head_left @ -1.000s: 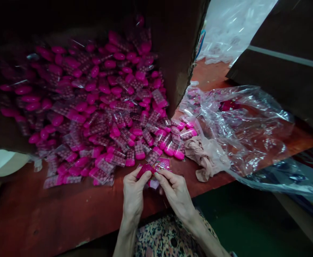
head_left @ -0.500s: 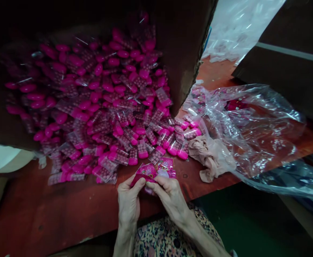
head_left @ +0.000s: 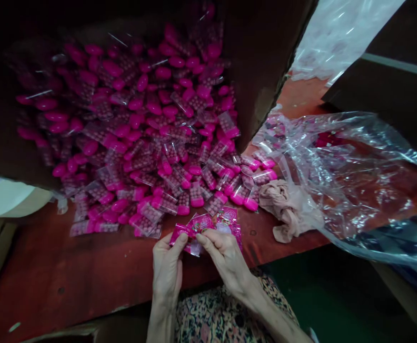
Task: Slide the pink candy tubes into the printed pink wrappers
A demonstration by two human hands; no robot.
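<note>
A pink printed packet (head_left: 196,225) is pinched between the fingers of the left hand (head_left: 167,269) and right hand (head_left: 226,259); just beyond the fingers, pink candy packs (head_left: 165,157) are heaped on the desk (head_left: 51,276).

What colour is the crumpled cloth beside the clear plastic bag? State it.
Pale beige-pink crumpled cloth, head view.

A reddish-brown table (head_left: 51,281) bears spilled pink packets (head_left: 151,157), a crumpled beige cloth (head_left: 287,209) and clear plastic bag (head_left: 347,176).

packets (head_left: 165,143) in box (head_left: 265,71), cloth (head_left: 287,209) right
</note>
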